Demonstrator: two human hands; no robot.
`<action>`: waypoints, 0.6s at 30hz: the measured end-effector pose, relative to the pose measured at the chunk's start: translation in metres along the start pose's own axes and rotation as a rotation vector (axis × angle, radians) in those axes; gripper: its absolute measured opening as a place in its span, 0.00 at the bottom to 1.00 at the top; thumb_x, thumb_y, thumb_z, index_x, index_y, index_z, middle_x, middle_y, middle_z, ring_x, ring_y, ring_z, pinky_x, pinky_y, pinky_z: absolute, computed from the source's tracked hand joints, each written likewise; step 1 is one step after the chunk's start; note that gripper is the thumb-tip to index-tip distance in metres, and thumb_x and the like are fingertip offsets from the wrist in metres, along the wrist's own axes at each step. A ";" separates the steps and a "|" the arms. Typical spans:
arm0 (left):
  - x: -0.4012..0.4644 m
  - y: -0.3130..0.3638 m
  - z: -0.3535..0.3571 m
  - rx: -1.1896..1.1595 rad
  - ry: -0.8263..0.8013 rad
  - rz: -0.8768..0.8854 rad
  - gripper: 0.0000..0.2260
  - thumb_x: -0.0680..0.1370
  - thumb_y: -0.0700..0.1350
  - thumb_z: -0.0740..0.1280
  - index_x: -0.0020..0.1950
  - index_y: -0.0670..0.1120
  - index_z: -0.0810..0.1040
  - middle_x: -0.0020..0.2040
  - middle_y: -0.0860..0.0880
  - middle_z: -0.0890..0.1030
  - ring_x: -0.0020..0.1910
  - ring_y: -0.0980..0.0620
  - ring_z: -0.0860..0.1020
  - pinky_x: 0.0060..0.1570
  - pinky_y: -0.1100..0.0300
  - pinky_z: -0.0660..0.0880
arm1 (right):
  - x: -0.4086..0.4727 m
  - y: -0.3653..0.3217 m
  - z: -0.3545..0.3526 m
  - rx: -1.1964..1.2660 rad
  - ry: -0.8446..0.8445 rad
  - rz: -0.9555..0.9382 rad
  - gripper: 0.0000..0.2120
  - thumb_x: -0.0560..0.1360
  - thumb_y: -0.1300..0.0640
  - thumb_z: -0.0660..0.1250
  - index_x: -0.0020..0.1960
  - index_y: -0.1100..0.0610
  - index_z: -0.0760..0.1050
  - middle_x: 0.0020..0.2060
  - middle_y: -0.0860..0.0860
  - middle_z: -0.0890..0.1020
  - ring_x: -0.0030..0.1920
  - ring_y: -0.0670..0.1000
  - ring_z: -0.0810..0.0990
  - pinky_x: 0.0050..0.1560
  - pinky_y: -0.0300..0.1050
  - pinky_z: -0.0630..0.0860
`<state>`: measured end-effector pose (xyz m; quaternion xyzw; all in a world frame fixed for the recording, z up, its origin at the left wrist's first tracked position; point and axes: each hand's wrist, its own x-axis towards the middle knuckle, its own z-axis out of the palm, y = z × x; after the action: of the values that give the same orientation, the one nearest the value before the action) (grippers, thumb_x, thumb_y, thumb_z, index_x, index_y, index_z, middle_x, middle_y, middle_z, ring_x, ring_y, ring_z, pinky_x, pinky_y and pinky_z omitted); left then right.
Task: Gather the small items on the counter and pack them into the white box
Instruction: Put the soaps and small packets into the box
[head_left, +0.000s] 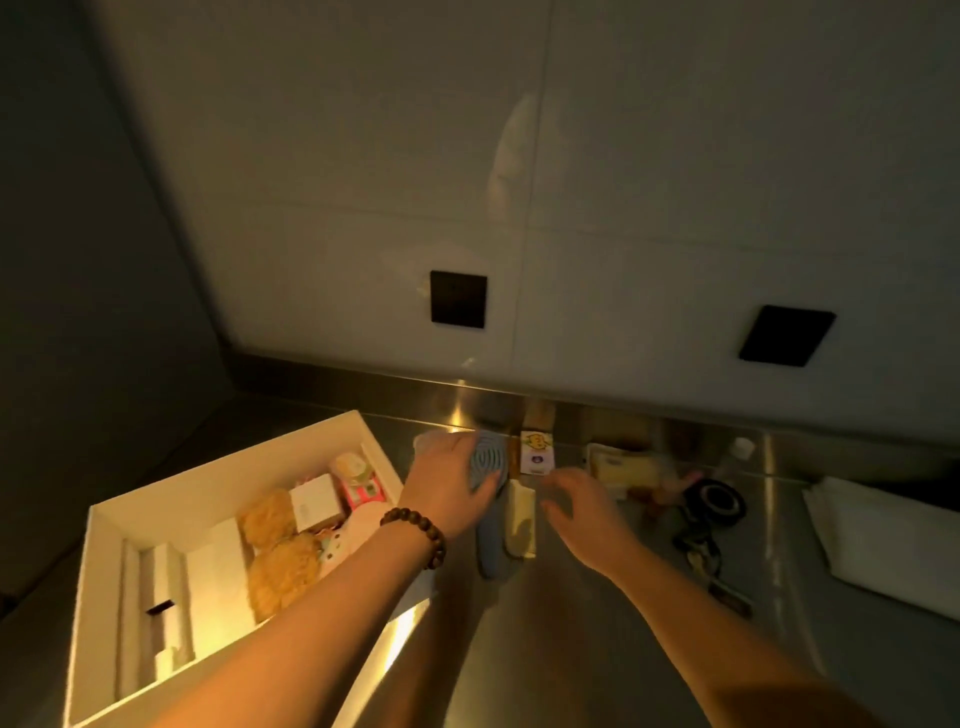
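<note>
Counter (597, 623) steel, dim | white box (104, 519) left | left hand (447, 483) grips blue brush (485, 460) | right hand (582, 506) spread, empty

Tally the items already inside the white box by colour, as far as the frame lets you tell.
In the white box:
Tan fuzzy items: 2
Small white cartons: 1
Pink packets: 1
Pale plush items: 1
Total: 5 told apart. The left hand grips a blue brush, not yet packed.
</note>
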<state>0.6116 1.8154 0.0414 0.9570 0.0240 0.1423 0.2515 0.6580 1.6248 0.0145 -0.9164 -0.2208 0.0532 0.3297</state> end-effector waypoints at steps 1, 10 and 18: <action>0.004 0.005 0.010 -0.016 -0.010 -0.002 0.24 0.75 0.55 0.64 0.68 0.47 0.68 0.64 0.48 0.73 0.63 0.49 0.69 0.64 0.54 0.66 | -0.001 0.012 -0.002 0.001 -0.003 0.031 0.14 0.78 0.59 0.64 0.63 0.57 0.74 0.61 0.53 0.75 0.60 0.47 0.73 0.56 0.33 0.63; 0.059 0.012 0.111 0.102 -0.243 -0.157 0.34 0.72 0.57 0.66 0.73 0.49 0.58 0.72 0.46 0.63 0.69 0.46 0.64 0.68 0.50 0.63 | 0.040 0.086 0.001 -0.084 -0.070 0.104 0.18 0.77 0.57 0.63 0.67 0.55 0.71 0.67 0.55 0.70 0.65 0.53 0.71 0.65 0.46 0.68; 0.108 0.001 0.171 0.241 -0.377 -0.136 0.40 0.74 0.59 0.63 0.76 0.52 0.40 0.77 0.47 0.42 0.75 0.43 0.45 0.71 0.47 0.46 | 0.093 0.119 0.024 -0.469 -0.118 0.077 0.30 0.79 0.52 0.57 0.77 0.53 0.50 0.77 0.57 0.48 0.77 0.58 0.42 0.74 0.62 0.41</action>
<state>0.7634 1.7457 -0.0727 0.9860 0.0580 -0.0602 0.1446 0.7797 1.5984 -0.0747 -0.9709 -0.2107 0.0663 0.0923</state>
